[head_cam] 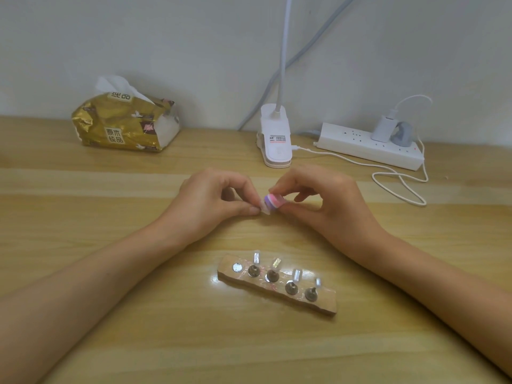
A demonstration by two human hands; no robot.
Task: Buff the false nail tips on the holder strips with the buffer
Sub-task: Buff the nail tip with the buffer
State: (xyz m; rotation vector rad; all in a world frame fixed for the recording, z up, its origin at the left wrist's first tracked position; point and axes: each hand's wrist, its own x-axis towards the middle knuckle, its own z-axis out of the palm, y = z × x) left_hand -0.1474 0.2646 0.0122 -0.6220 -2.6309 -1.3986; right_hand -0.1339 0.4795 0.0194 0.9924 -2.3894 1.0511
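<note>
Surface (110, 314): pale wood-grain laminate, smooth, with a light sheen.

Holder strip (279, 296): a rough-edged rectangular wooden block, lying nearer the person than both sets of fingers and well apart from them. Four round-based metal pegs (291, 287) stand on it in a row, each carrying one of the clear, glossy nail tips (256, 257). At the end below the left hand, one flat silver disc (237, 268) carries no peg. Faint pink marks show on the wood.

Left hand (210, 202): fingers (243, 210) narrowed to a pinch, thumb and forefinger holding a single clear nail tip (264, 208) above the surface. Its mount cannot be made out.

Right hand (318, 200): fingers (291, 208) curled and pinching the buffer (274, 203), a small block with pink and purple bands. The buffer touches the held tip between the two hands.

Just beyond the fingers: a white plastic clip lamp base (275, 139) with a printed label too small to read; its neck rises out of view. A white cable (399, 184) loops on the surface beyond the right fingers.

Far beyond the left fingers: a crinkled gold-foil tissue pack (124, 126), white tissue protruding, printed "原木纯品".

Far beyond the right fingers: a white power strip (368, 148) holding a white adapter (382, 128) and a grey plug (403, 134).

Behind all: a plain pale wall (166, 37).
</note>
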